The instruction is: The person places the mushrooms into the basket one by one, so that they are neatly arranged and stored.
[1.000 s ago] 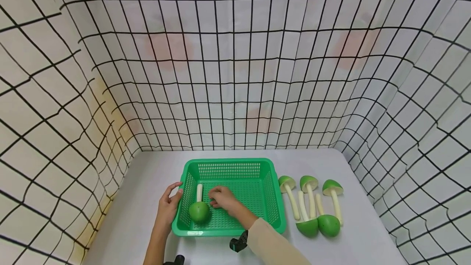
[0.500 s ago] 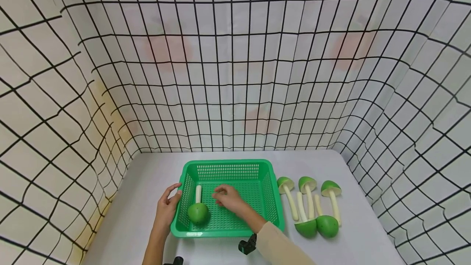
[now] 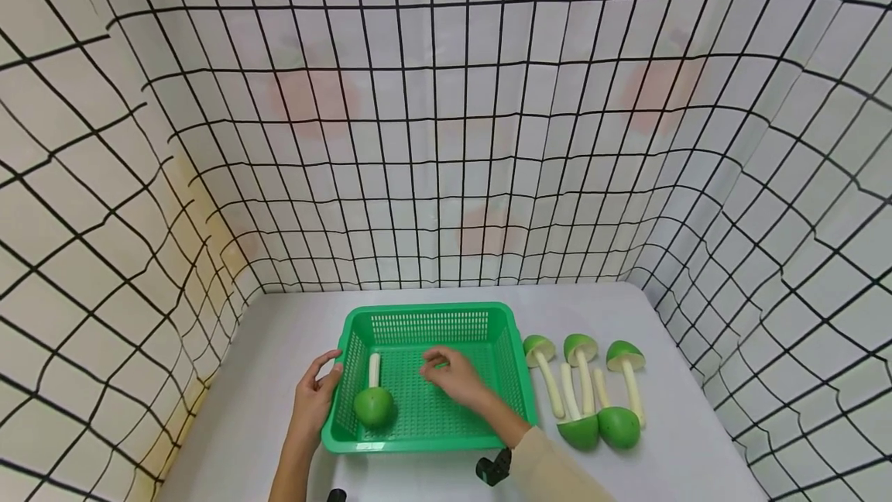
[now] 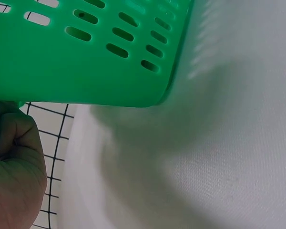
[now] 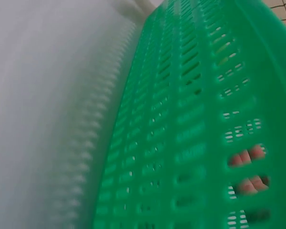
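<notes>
Drawing my loosely curled, empty right grip (image 3: 454, 378) rightward, I left the mushroom (image 3: 374, 407) lying free in the basket (image 3: 425, 446), by its near-left corner; my relaxed left grip (image 3: 313, 401) touched its left edge.

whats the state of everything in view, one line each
basket, upright, open on top
mushroom in the basket, lying, cap at near end
three mushrooms, lying on the table right of the basket, caps at far end
two mushrooms, lying among them, caps at near end
left hand, at the basket's left rim, grip unclear
right hand, over the basket, nothing seen held
black grid, upright
</notes>
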